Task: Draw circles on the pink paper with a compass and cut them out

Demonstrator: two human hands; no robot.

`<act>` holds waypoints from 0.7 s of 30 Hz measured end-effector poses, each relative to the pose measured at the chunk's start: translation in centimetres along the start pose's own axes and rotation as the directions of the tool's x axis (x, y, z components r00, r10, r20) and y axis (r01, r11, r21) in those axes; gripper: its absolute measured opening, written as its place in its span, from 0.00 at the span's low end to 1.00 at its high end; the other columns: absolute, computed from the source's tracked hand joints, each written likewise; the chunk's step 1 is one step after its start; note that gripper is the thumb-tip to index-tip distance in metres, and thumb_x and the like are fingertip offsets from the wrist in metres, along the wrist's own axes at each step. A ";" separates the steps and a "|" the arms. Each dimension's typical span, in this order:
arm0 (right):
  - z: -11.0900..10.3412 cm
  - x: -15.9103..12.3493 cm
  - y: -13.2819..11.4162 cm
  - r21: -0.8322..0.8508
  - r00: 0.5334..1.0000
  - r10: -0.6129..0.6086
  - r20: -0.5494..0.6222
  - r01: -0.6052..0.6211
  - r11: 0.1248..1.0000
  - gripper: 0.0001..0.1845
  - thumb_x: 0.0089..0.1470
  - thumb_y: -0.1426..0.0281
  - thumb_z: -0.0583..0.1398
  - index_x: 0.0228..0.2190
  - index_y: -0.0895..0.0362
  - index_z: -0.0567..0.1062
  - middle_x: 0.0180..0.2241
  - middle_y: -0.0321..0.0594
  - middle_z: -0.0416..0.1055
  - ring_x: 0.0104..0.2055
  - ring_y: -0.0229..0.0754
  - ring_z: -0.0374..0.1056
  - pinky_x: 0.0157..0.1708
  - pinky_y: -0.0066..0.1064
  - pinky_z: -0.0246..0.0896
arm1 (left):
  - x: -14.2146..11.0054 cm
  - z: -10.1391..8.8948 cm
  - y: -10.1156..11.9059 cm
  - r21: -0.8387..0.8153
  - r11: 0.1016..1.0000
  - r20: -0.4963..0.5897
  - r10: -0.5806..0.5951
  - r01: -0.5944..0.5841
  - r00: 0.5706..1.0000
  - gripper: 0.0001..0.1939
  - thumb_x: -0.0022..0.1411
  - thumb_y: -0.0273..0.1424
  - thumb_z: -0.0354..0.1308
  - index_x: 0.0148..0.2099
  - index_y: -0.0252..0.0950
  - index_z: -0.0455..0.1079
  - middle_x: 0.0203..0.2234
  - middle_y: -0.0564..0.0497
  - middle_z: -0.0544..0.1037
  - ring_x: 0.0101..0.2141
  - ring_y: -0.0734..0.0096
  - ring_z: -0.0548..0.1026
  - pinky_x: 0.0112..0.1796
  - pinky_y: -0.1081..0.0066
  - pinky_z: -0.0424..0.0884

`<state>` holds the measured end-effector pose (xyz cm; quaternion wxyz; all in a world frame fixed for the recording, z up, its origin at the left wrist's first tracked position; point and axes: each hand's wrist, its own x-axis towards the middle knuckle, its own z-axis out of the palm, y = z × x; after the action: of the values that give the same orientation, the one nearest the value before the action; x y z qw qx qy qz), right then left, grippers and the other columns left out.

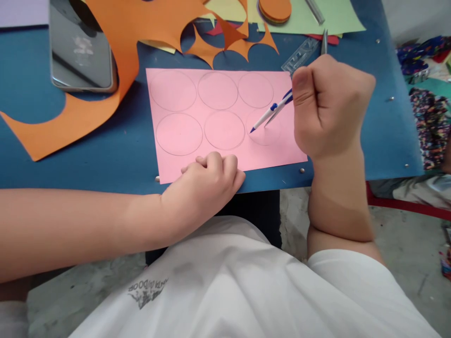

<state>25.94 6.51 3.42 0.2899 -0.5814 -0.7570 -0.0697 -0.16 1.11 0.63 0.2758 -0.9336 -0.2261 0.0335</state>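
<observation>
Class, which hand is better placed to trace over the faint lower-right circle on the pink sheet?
Probably the right hand: it holds the compass, whose tips are at that faint circle. The left hand rests at the near edge of the pink sheet, with no tool visible.

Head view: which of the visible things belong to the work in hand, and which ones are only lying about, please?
In the work:
pink sheet, with circles drawn on it
compass, held in the right hand
left hand, at the sheet's near edge

Apparently just lying about:
phone
orange paper offcut
stack of discs
clear plastic strip
green sheet
</observation>
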 end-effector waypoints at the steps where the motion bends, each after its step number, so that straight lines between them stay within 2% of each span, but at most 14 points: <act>1: -0.1 -0.1 -0.1 0.019 0.997 -0.031 -0.064 0.033 0.999 0.21 0.79 0.55 0.47 0.31 0.47 0.57 0.28 0.43 0.69 0.33 0.52 0.70 0.39 0.47 0.59 | 0.0 0.0 0.0 -0.002 1.000 0.002 0.000 0.000 1.000 0.19 0.62 0.11 0.61 0.47 0.38 0.78 0.32 0.48 0.75 0.27 0.60 0.72 0.23 0.65 0.62; 3: -0.4 -0.2 -0.5 0.080 0.991 -0.064 -0.119 0.073 0.994 0.17 0.77 0.62 0.53 0.31 0.47 0.66 0.29 0.43 0.74 0.36 0.53 0.76 0.42 0.47 0.66 | 0.0 -0.1 0.0 -0.013 1.000 0.007 0.000 0.000 1.000 0.19 0.62 0.11 0.61 0.48 0.38 0.78 0.33 0.48 0.76 0.28 0.59 0.72 0.23 0.65 0.62; 4: -0.6 -0.3 -0.6 0.102 0.992 -0.057 -0.111 0.068 0.992 0.15 0.76 0.63 0.55 0.33 0.47 0.71 0.31 0.43 0.77 0.38 0.53 0.78 0.44 0.47 0.68 | 0.0 -0.2 -0.1 -0.020 1.000 0.010 0.002 -0.002 1.000 0.19 0.62 0.11 0.61 0.48 0.37 0.79 0.33 0.47 0.76 0.28 0.59 0.73 0.23 0.65 0.62; 8: -1.0 -0.5 -0.5 0.120 0.998 0.061 -0.001 -0.061 0.991 0.11 0.75 0.60 0.59 0.40 0.44 0.79 0.40 0.44 0.84 0.42 0.55 0.80 0.44 0.49 0.74 | 0.1 -0.1 -0.1 -0.041 0.999 0.036 0.007 -0.006 0.999 0.21 0.62 0.10 0.62 0.50 0.37 0.79 0.35 0.46 0.77 0.29 0.58 0.74 0.23 0.66 0.61; 11: -1.1 -0.2 -0.1 0.185 0.997 0.072 0.024 -0.075 0.980 0.09 0.73 0.59 0.64 0.38 0.46 0.80 0.39 0.43 0.84 0.39 0.53 0.80 0.41 0.47 0.74 | 0.1 -0.1 -0.1 -0.059 0.998 0.043 0.005 -0.002 0.999 0.21 0.63 0.10 0.62 0.50 0.37 0.79 0.35 0.46 0.78 0.30 0.58 0.74 0.23 0.66 0.60; 15: -1.2 1.1 -0.1 0.253 0.993 -0.116 -0.034 0.121 0.960 0.13 0.68 0.60 0.67 0.30 0.48 0.77 0.33 0.41 0.83 0.32 0.47 0.76 0.34 0.42 0.69 | 0.2 -0.3 -0.2 -0.082 0.997 0.053 0.002 0.002 0.999 0.19 0.65 0.11 0.62 0.51 0.37 0.80 0.35 0.45 0.78 0.30 0.57 0.75 0.23 0.66 0.60; 17: -1.1 1.9 -0.3 0.262 0.985 -0.162 -0.060 0.172 0.950 0.14 0.66 0.62 0.68 0.28 0.48 0.76 0.31 0.41 0.82 0.32 0.45 0.74 0.32 0.40 0.66 | 0.3 -0.5 -0.3 -0.101 0.995 0.073 0.016 -0.009 0.997 0.20 0.65 0.11 0.62 0.52 0.36 0.80 0.35 0.45 0.78 0.30 0.56 0.75 0.23 0.66 0.61; 19: -0.9 2.7 -0.7 0.215 0.992 -0.117 -0.040 0.123 0.969 0.15 0.63 0.67 0.72 0.28 0.49 0.75 0.32 0.40 0.81 0.31 0.44 0.71 0.32 0.39 0.64 | 0.4 -0.6 -0.4 -0.118 0.993 0.100 0.033 -0.021 0.994 0.21 0.65 0.11 0.61 0.53 0.36 0.80 0.35 0.46 0.78 0.30 0.57 0.75 0.23 0.67 0.63; 21: -0.7 3.3 -1.3 0.120 1.000 -0.006 -0.010 0.007 0.993 0.18 0.58 0.71 0.75 0.26 0.49 0.72 0.31 0.38 0.80 0.29 0.42 0.68 0.33 0.39 0.62 | 0.4 -0.6 -0.2 -0.114 0.993 0.104 0.030 -0.018 0.994 0.21 0.65 0.11 0.61 0.53 0.36 0.80 0.35 0.46 0.79 0.30 0.56 0.76 0.23 0.67 0.66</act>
<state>24.50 8.53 6.04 0.3275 -0.5602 -0.7603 -0.0279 0.26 1.19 1.29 0.2097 -0.9474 -0.2305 0.0733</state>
